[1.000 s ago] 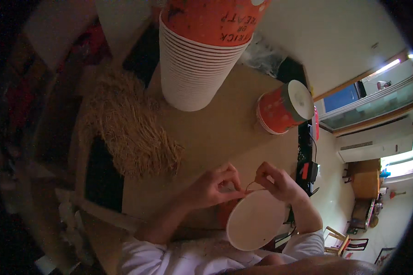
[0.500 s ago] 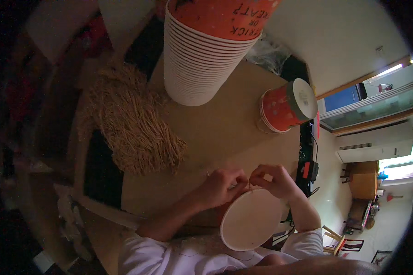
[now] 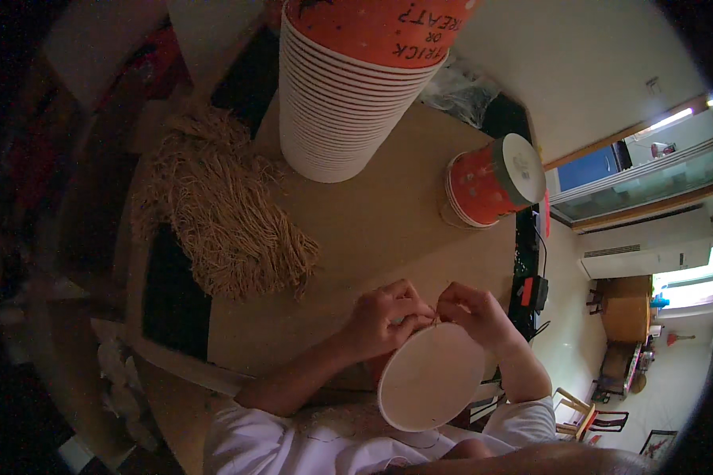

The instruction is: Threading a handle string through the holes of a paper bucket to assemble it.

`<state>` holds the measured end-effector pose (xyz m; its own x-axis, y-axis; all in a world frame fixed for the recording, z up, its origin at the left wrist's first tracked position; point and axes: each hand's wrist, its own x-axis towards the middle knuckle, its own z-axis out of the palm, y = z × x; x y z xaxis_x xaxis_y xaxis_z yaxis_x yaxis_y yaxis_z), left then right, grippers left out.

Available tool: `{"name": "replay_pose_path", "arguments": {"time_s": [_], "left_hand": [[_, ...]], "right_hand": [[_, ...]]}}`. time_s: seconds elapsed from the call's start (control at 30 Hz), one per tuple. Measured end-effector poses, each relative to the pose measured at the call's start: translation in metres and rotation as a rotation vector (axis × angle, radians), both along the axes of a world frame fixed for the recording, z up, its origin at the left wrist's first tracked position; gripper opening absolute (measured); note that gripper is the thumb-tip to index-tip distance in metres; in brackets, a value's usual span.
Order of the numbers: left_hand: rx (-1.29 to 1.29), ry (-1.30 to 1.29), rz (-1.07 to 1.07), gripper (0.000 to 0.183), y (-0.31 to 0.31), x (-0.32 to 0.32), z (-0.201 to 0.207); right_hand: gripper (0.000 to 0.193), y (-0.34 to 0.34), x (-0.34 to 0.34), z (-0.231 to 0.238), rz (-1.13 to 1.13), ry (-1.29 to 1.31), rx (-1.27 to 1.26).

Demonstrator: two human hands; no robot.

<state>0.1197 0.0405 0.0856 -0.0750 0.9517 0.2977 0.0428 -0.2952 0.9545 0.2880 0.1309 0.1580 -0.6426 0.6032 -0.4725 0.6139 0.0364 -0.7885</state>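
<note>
Head view: left hand, right hand both pinch twine at edge of bucket; I'd brace it, tension even.

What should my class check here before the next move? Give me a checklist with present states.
1. Left hand and right hand at the held paper bucket's rim: ok.
2. Thin strand in view between the hands: ok.
3. Strand knotted: cannot tell; the hands hide it.
4. One hand free: not ok; both are busy.
5. Spare twine in view: ok; a tan twine bundle lies on the table.
</note>
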Motion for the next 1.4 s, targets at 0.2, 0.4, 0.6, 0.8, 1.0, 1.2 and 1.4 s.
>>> {"name": "replay_pose_path", "arguments": {"time_s": [0.2,0.4,0.6,0.8,1.0,1.2,1.4], "left_hand": [[0.082,0.298,-0.023,0.015,0.001,-0.006,0.007],[0.169,0.434,0.018,0.016,-0.002,0.001,0.008],[0.137,0.255,0.028,0.014,-0.003,0.010,0.004],[-0.378,-0.417,-0.158,0.012,-0.009,0.018,-0.004],[-0.506,-0.690,-0.259,0.018,-0.003,0.013,-0.001],[-0.640,-0.743,-0.390,0.017,0.001,0.005,0.003],[-0.646,-0.767,-0.310,0.017,-0.007,0.003,0.008]], "right_hand": [[0.007,0.003,0.003,0.001,0.001,0.086,-0.071],[0.005,0.001,-0.001,0.004,0.014,0.084,0.028],[0.004,-0.007,0.000,0.004,0.061,0.044,0.305],[0.006,-0.015,0.003,0.010,0.071,0.090,0.279],[0.012,-0.027,-0.002,0.015,0.057,0.146,0.547],[0.018,-0.034,-0.005,0.014,0.154,0.186,0.958],[0.016,-0.036,0.000,0.013,0.167,0.113,0.930]]}}
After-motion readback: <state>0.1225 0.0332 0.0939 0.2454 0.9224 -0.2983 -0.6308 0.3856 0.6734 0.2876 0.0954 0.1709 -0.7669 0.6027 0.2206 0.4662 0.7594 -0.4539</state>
